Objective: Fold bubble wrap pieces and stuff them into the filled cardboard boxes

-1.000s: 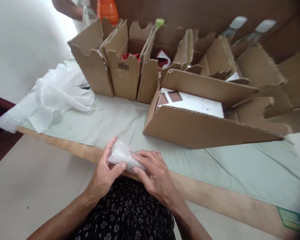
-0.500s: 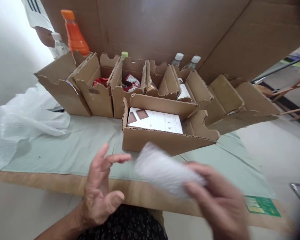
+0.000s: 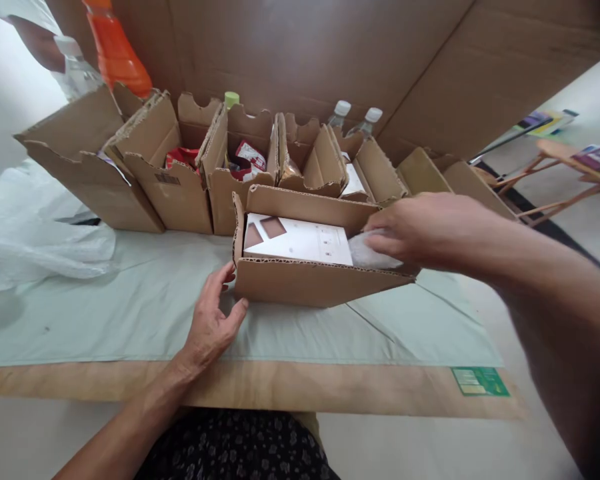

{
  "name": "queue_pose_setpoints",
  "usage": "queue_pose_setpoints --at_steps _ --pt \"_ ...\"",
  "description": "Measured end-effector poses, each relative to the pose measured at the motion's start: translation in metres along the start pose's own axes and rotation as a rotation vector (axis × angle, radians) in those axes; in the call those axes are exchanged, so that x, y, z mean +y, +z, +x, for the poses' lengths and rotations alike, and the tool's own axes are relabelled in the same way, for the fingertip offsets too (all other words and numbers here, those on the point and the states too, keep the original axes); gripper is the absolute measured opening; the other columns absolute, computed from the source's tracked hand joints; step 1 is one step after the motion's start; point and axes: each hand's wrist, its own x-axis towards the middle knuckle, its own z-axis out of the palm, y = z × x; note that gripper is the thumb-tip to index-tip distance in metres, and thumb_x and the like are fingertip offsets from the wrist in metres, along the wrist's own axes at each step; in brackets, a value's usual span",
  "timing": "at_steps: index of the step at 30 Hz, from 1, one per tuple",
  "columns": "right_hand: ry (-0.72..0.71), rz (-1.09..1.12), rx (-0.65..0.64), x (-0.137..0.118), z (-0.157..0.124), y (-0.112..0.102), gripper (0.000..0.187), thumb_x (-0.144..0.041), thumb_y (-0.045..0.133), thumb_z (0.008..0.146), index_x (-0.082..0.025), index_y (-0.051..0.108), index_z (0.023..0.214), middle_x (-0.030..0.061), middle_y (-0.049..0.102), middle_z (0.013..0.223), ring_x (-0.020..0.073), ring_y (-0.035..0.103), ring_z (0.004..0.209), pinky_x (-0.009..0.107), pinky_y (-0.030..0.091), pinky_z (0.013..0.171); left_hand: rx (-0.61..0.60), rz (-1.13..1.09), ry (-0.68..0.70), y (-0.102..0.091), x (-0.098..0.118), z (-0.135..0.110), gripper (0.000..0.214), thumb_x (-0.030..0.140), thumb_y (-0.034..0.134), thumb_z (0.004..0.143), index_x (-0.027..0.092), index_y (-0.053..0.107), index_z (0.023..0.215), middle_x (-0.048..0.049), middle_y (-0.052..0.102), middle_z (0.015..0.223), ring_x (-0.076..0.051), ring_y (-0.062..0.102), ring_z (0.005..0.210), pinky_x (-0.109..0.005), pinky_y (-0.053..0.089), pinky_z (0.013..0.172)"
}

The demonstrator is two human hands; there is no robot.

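Bubble wrap (image 3: 366, 254), gripped by the curled right hand (image 3: 407, 223), looks light, soft, best held mid-length; left hand (image 3: 214, 319) half-open, empty.

Under the right hand's fingers (image 3: 393, 247), a wrapped bundle (image 3: 363, 257) lies in a carton (image 3: 300, 283), right of a box (image 3: 305, 241), with more cartons (image 3: 243, 205) beyond and bubble wrap (image 3: 45, 230) left of the left hand's fingers (image 3: 213, 287).

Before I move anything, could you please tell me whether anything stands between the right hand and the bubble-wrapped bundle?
Nothing visible does: the right hand holds the bubble-wrapped bundle beside the white box in the front cardboard box.
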Motion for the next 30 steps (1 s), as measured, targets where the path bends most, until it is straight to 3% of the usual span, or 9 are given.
queue_pose_setpoints --at_steps 3,6,10,13,17,20,23,26,30 --pt "-0.096 -0.333 -0.309 -0.009 0.019 0.019 0.025 -0.026 0.073 0.081 -0.018 0.068 0.059 0.0002 0.058 0.050 0.0093 0.048 0.046 0.028 0.033 0.057 -0.013 0.008 0.000 -0.001 -0.001 0.001 0.051 0.024 0.063 0.091 0.024 0.054 0.142 -0.0111 0.066 0.128 -0.024 0.067 0.111 -0.046 0.058 0.098" --pt "-0.190 -0.383 -0.294 -0.010 0.016 0.024 0.007 -0.016 0.071 0.076 -0.020 0.072 0.071 0.0051 0.070 0.066 0.0176 0.061 0.055 0.030 0.040 0.056 -0.014 0.013 -0.002 0.000 -0.001 0.001 0.049 0.023 0.062 0.091 0.023 0.055 0.139 -0.0108 0.065 0.127 -0.024 0.067 0.110 -0.045 0.058 0.097" --pt "-0.216 -0.184 -0.004 0.005 -0.033 0.002 0.026 -0.023 0.062 0.088 -0.021 0.077 0.110 0.0090 0.079 0.099 0.0251 0.073 0.082 0.039 0.051 0.073 -0.001 0.018 -0.004 -0.003 0.000 0.001 0.049 0.024 0.062 0.092 0.024 0.055 0.141 -0.0117 0.065 0.128 -0.024 0.068 0.110 -0.044 0.060 0.094" --pt "-0.017 0.021 0.325 0.019 -0.088 -0.004 0.028 -0.032 0.060 0.095 -0.023 0.076 0.116 0.0093 0.079 0.102 0.0197 0.070 0.079 0.036 0.052 0.072 0.004 0.026 0.018 -0.009 0.004 -0.002 0.055 0.026 0.063 0.093 0.027 0.051 0.148 -0.0122 0.064 0.134 -0.025 0.068 0.115 -0.046 0.060 0.096" --pt "0.099 0.397 0.372 0.028 -0.127 0.047 0.041 -0.046 0.068 0.091 -0.022 0.070 0.124 0.0100 0.077 0.107 0.0205 0.069 0.082 0.036 0.056 0.071 -0.030 -0.006 0.055 -0.013 0.016 0.003 0.075 0.035 0.066 0.093 0.029 0.034 0.161 -0.0147 0.050 0.157 -0.032 0.055 0.139 -0.055 0.050 0.114" --pt "0.047 0.664 0.273 0.020 -0.121 0.103 0.054 -0.060 0.067 0.089 -0.020 0.063 0.125 0.0124 0.075 0.115 0.0244 0.071 0.091 0.041 0.060 0.077 -0.123 -0.128 0.049 -0.005 0.024 0.016 0.078 0.041 0.066 0.094 0.027 0.030 0.162 -0.0158 0.045 0.162 -0.033 0.050 0.145 -0.056 0.045 0.119" --pt "0.069 0.807 0.295 0.009 -0.122 0.133 0.059 -0.067 0.066 0.088 -0.018 0.062 0.121 0.0145 0.076 0.112 0.0273 0.072 0.094 0.044 0.061 0.082 -0.170 -0.206 0.038 0.006 0.031 0.019 0.076 0.045 0.065 0.094 0.025 0.032 0.159 -0.0161 0.053 0.154 -0.033 0.054 0.141 -0.055 0.048 0.117" --pt "0.115 0.780 0.328 0.002 -0.157 0.133 0.058 -0.064 0.068 0.089 -0.020 0.062 0.126 0.0144 0.076 0.116 0.0313 0.072 0.105 0.050 0.059 0.092 -0.216 -0.181 0.035 0.003 0.041 -0.010 0.072 0.047 0.066 0.094 0.025 0.038 0.157 -0.0163 0.054 0.153 -0.035 0.052 0.144 -0.057 0.045 0.119" --pt "0.115 0.721 0.346 -0.022 -0.209 0.118 0.058 -0.048 0.068 0.094 -0.023 0.057 0.144 0.0150 0.073 0.128 0.0347 0.068 0.120 0.053 0.058 0.099 -0.284 -0.101 0.024 -0.030 0.047 -0.074 0.058 0.040 0.064 0.097 0.028 0.049 0.151 -0.0135 0.068 0.135 -0.035 0.062 0.133 -0.054 0.053 0.112"
